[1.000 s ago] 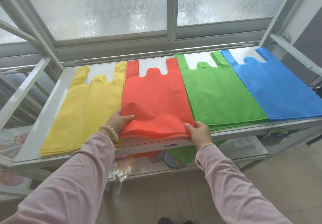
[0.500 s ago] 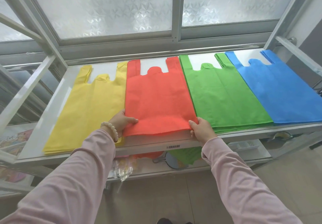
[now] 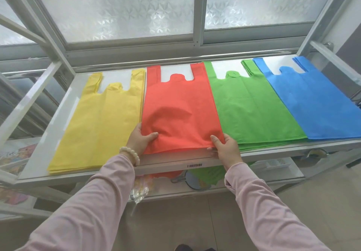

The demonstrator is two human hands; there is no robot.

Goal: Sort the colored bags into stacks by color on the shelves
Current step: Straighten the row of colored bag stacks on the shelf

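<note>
White shelf (image 3: 63, 110) carries four stacks, 9 to 3 o'clock: yellow bags (image 3: 101, 125), red bags (image 3: 179, 106), green bags (image 3: 250, 110), blue bags (image 3: 316, 104).

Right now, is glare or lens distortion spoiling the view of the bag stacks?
Head view: the frosted window backlights brightly, glare streaking the shelf at its back edge; the wide lens splays the frame posts; the red bags, left hand and right hand look sharp.
</note>
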